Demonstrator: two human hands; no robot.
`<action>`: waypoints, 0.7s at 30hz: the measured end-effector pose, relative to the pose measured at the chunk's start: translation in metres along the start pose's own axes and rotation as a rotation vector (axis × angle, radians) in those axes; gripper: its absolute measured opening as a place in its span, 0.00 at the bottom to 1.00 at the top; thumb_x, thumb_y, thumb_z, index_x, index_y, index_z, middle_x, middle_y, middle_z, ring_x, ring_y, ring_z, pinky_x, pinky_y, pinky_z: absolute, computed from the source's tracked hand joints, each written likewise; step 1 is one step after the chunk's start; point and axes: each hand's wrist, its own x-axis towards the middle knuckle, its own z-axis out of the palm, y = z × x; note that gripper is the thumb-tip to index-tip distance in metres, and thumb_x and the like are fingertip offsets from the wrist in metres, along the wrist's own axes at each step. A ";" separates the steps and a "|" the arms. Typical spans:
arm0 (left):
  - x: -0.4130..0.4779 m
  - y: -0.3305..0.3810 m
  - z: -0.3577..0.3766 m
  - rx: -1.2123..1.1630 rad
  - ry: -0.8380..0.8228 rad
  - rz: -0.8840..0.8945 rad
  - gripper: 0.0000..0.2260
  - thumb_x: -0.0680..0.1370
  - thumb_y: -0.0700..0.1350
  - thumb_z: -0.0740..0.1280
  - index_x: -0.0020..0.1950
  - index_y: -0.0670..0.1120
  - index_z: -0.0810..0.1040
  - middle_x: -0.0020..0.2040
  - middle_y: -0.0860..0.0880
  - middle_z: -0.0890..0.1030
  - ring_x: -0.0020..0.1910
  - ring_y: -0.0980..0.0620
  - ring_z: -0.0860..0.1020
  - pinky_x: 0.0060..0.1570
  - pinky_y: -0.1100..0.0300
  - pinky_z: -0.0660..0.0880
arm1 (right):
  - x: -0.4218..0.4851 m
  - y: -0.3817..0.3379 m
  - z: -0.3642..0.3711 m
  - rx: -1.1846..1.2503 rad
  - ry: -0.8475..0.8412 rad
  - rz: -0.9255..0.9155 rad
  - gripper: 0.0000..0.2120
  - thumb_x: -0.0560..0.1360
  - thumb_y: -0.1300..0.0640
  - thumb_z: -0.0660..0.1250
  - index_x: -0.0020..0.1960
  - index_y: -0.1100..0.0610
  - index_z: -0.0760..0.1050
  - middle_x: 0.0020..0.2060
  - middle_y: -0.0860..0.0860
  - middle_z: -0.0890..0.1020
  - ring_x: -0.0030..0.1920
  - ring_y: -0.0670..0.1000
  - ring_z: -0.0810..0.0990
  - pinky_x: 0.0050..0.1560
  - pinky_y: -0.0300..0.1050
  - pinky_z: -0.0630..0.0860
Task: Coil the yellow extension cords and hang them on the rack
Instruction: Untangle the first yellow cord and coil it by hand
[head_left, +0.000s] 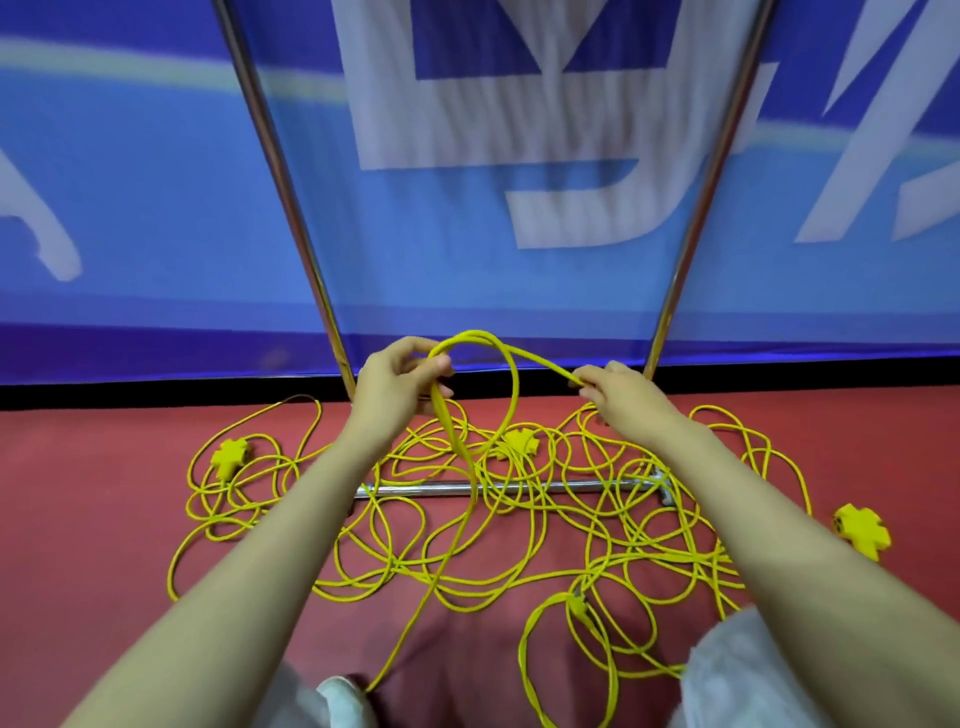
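Yellow extension cords (519, 540) lie tangled in many loops on the red floor. My left hand (397, 379) grips a small loop of yellow cord (511, 400) raised above the pile. My right hand (621, 392) pinches the same cord a little to the right, so a strand runs taut between both hands. From the left hand a strand hangs down toward my shoe. Three yellow cross-shaped sockets lie in the tangle: socket (231, 454) at left, socket (517, 441) in the middle, socket (862, 530) at right. The rack's two chrome uprights (275, 171) rise behind the pile.
The rack's chrome base bar (441, 488) lies across the floor under the cords. A blue banner wall (130, 208) with white lettering stands right behind the rack. My white shoe (340, 696) and light trouser leg (748, 675) show at the bottom edge.
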 end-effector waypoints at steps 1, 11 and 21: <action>-0.003 0.002 -0.001 -0.025 -0.015 -0.010 0.02 0.79 0.38 0.65 0.50 0.41 0.77 0.39 0.47 0.82 0.31 0.53 0.81 0.30 0.59 0.79 | -0.003 -0.002 -0.003 -0.027 0.020 -0.017 0.16 0.82 0.54 0.56 0.68 0.49 0.70 0.45 0.54 0.68 0.53 0.60 0.74 0.50 0.50 0.70; -0.010 0.029 -0.001 -0.238 -0.273 -0.144 0.06 0.80 0.42 0.62 0.52 0.45 0.78 0.38 0.54 0.81 0.32 0.57 0.78 0.31 0.64 0.75 | -0.016 -0.032 -0.011 0.160 0.129 -0.187 0.12 0.79 0.60 0.62 0.62 0.58 0.73 0.46 0.51 0.69 0.51 0.55 0.72 0.48 0.42 0.65; 0.002 0.039 0.033 -0.391 0.040 -0.101 0.05 0.80 0.41 0.64 0.50 0.46 0.79 0.41 0.50 0.81 0.32 0.57 0.78 0.33 0.62 0.78 | -0.001 -0.045 -0.018 1.045 -0.230 -0.061 0.08 0.78 0.63 0.63 0.50 0.53 0.78 0.44 0.49 0.82 0.35 0.47 0.72 0.36 0.40 0.69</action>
